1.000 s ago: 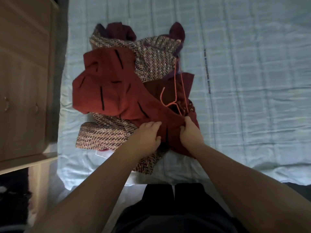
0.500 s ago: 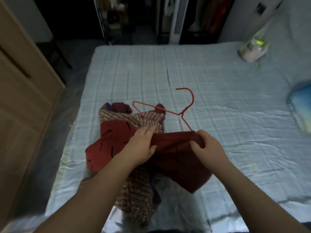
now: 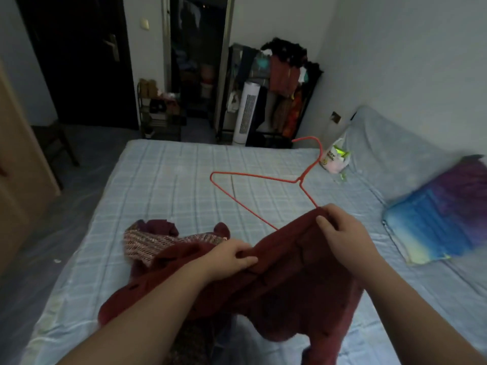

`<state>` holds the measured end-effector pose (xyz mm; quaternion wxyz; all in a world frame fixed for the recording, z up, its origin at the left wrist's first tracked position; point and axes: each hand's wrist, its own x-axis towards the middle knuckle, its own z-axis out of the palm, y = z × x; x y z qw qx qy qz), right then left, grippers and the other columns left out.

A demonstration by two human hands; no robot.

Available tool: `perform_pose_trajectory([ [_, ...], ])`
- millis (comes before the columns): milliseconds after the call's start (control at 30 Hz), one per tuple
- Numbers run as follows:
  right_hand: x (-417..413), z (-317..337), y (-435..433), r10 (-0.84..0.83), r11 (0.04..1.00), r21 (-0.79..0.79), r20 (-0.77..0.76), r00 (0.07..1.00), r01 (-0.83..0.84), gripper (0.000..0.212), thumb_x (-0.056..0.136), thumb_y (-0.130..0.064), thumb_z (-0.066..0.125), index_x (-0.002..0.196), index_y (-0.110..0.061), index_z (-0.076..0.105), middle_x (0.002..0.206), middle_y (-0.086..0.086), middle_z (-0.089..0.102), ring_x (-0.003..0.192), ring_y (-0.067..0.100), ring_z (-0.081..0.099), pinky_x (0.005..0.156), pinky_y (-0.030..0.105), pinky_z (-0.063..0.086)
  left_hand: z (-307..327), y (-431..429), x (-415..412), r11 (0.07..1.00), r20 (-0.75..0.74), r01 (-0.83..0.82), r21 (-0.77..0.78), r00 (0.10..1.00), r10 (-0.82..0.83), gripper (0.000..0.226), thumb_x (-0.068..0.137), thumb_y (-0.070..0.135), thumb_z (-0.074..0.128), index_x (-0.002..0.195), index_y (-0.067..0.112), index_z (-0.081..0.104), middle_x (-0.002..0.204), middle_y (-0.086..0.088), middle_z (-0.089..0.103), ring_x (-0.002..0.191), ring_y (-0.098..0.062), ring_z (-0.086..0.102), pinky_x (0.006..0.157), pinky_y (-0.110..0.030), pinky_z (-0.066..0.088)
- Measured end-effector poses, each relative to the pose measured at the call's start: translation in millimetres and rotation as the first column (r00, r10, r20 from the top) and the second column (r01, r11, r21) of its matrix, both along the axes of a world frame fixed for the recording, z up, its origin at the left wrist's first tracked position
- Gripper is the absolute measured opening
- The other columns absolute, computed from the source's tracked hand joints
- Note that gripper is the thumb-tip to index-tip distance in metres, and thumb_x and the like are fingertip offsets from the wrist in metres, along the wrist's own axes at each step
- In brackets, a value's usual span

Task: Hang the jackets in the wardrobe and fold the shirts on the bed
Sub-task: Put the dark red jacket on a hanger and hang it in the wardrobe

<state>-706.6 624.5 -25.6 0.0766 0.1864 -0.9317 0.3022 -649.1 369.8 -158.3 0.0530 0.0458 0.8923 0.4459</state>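
1. the right hand [image 3: 340, 230] is pinching the top edge of the red jacket [image 3: 290, 285], thumb in front and fingers curled behind. the left hand [image 3: 232, 256] is gripping the same edge lower down, fingers folded over the cloth.
2. the jacket is hanging between both hands above the near part of the bed [image 3: 171, 180], with its lower part drooping toward the sheet.
3. a second ago it was lying on the pile; now it is being lifted, and the hanger [image 3: 300, 180] is sticking out past the right hand.
4. the hanging step seems to be getting under way, with the wardrobe trip not yet made.
5. counting: two hands, one hanger, two jackets (the red one, and a woven jacket [image 3: 155, 241] lying behind the left hand), one pillow [image 3: 434, 222], one plastic bag [image 3: 336, 158].
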Motion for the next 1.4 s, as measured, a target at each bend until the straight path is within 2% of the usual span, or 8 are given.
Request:
perform_pose_trajectory([
  [233, 6.0, -10.4, 22.5, -0.078, 0.988, 0.133, -0.045, 0.996, 0.084, 0.011, 0.095, -0.035, 0.058, 0.101, -0.027, 0.063, 0.096, 0.001, 0.071, 0.095, 0.027, 0.064, 0.078, 0.035, 0.046, 22.7, -40.4, -5.2, 0.984, -0.102, -0.086, -0.156, 0.992, 0.07, 0.032, 0.091, 0.041, 0.068, 0.091, 0.01, 0.063, 0.097, -0.005, 0.058, 0.091, -0.019, 0.054, 0.077, -0.027, 0.039],
  [400, 6.2, -19.5, 30.8, -0.056, 0.96, 0.272, -0.057, 0.997, 0.07, 0.013, 0.095, -0.041, 0.056, 0.098, -0.028, 0.058, 0.09, 0.007, 0.071, 0.088, 0.034, 0.066, 0.07, 0.038, 0.047, 24.0, -82.3, 0.2, 0.931, -0.032, -0.047, -0.363, 0.999, 0.038, 0.018, 0.089, 0.048, 0.065, 0.089, 0.036, 0.051, 0.102, 0.004, 0.049, 0.096, -0.015, 0.05, 0.09, -0.034, 0.043],
  [567, 7.6, -23.5, 36.7, 0.098, 0.917, 0.376, 0.105, 0.99, -0.131, 0.005, 0.096, -0.037, 0.059, 0.098, -0.039, 0.062, 0.094, -0.009, 0.069, 0.093, 0.021, 0.065, 0.076, 0.03, 0.042, 36.7, -107.5, 4.3, 0.914, -0.17, -0.27, -0.304, 0.959, 0.226, 0.013, 0.094, 0.024, 0.063, 0.09, 0.026, 0.05, 0.102, 0.0, 0.044, 0.093, -0.022, 0.053, 0.088, -0.036, 0.044],
  [800, 7.0, -15.0, 28.6, 0.321, 0.857, 0.344, 0.229, 0.919, -0.385, 0.007, 0.096, -0.038, 0.057, 0.096, -0.041, 0.062, 0.091, -0.022, 0.067, 0.088, -0.005, 0.061, 0.083, 0.028, 0.048, 93.7, -101.8, -9.4, 0.956, -0.434, -0.241, -0.168, 0.889, 0.148, 0.027, 0.081, -0.01, 0.054, 0.089, 0.016, 0.051, 0.098, -0.005, 0.052, 0.088, -0.019, 0.052, 0.078, -0.026, 0.036],
  [1033, 3.6, 12.6, 8.7, 0.14, 0.986, 0.112, -0.137, 0.981, -0.125, 0.003, 0.095, -0.033, 0.058, 0.094, -0.036, 0.06, 0.081, -0.016, 0.065, 0.08, 0.011, 0.061, 0.072, 0.034, 0.047, 124.6, -79.4, -21.5, 0.99, -0.023, 0.104, 0.098, 0.994, -0.103, 0.035, 0.085, 0.009, 0.051, 0.107, 0.036, 0.058, 0.117, 0.008, 0.066, 0.096, -0.019, 0.065, 0.084, -0.033, 0.048],
  [1100, 3.5, 7.7, 10.1, 0.057, 0.993, 0.109, -0.175, 0.983, -0.039, 0.003, 0.093, -0.033, 0.058, 0.096, -0.034, 0.057, 0.082, -0.009, 0.066, 0.082, 0.022, 0.063, 0.071, 0.038, 0.049, 126.7, -79.9, -25.9, 0.999, -0.073, 0.016, -0.041, 0.997, -0.019, 0.015, 0.099, 0.039, 0.047, 0.109, 0.042, 0.057, 0.117, 0.013, 0.063, 0.105, -0.012, 0.061, 0.098, -0.036, 0.045],
  [1167, 4.4, 0.5, 11.7, -0.006, 0.997, 0.078, -0.191, 0.982, 0.021, 0.005, 0.093, -0.032, 0.057, 0.097, -0.033, 0.055, 0.083, -0.005, 0.066, 0.082, 0.027, 0.064, 0.069, 0.039, 0.048, 127.6, -81.3, -26.4, 0.981, -0.025, 0.009, -0.194, 1.0, -0.014, 0.032, 0.1, 0.058, 0.039, 0.116, 0.039, 0.058, 0.119, 0.015, 0.062, 0.111, -0.009, 0.057, 0.101, -0.033, 0.042],
  [1400, -8.1, -17.6, -9.5, 0.036, 0.999, 0.046, -0.213, 0.976, -0.027, 0.027, 0.086, -0.007, 0.06, 0.098, -0.03, 0.053, 0.095, -0.004, 0.057, 0.092, 0.023, 0.055, 0.079, 0.037, 0.044, 132.2, -65.6, -29.7, 0.912, -0.086, 0.047, -0.408, 0.992, -0.089, 0.027, 0.101, 0.037, 0.052, 0.119, 0.023, 0.066, 0.113, 0.004, 0.069, 0.103, -0.012, 0.06, 0.088, -0.028, 0.046],
])
